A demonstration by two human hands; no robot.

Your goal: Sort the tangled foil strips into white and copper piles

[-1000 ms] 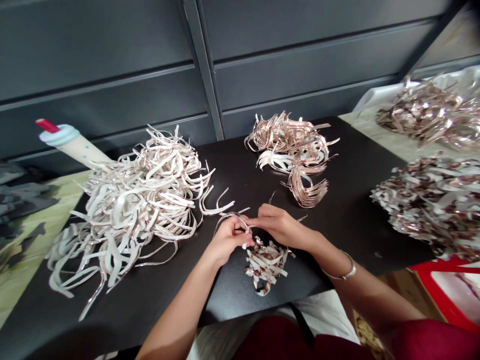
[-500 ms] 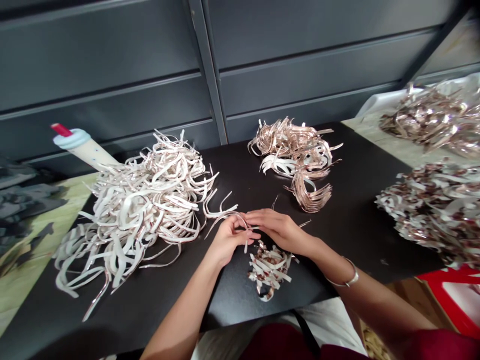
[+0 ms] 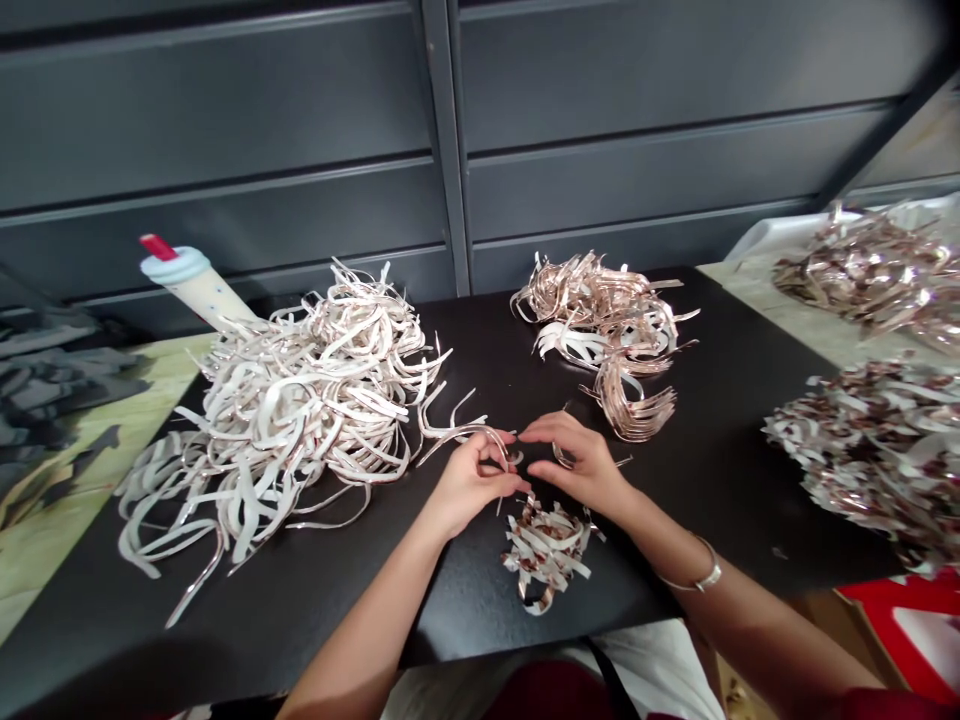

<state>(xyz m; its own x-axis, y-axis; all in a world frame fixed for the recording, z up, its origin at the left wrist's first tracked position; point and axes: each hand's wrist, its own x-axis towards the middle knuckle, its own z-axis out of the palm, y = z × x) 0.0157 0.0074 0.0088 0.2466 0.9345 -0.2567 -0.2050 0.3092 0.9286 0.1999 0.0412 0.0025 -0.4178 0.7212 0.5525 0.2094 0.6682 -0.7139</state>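
My left hand (image 3: 474, 482) pinches a thin, curved white and rose-gold strip (image 3: 469, 430) above the black table. Just to its right, my right hand (image 3: 581, 462) has its thumb and fingers apart, with a small curled piece near the palm; whether the hand grips it is hard to tell. Below both hands lies a small heap of short cut pieces (image 3: 547, 550). A large tangle of long white strips (image 3: 300, 400) is to the left of my hands. Beyond my right hand sits a pile of rose-gold strips (image 3: 607, 310).
A pale cup-shaped object with a red top (image 3: 199, 285) stands behind the left tangle. At the right are a big heap of short pieces (image 3: 877, 450) and shiny rose-gold strips (image 3: 870, 265). Grey panels (image 3: 300, 230) rise behind the black table (image 3: 735, 500).
My hands were touching and have moved apart, and the fingers of my right hand have opened. The whole view has shifted slightly, with things appearing further right and lower.
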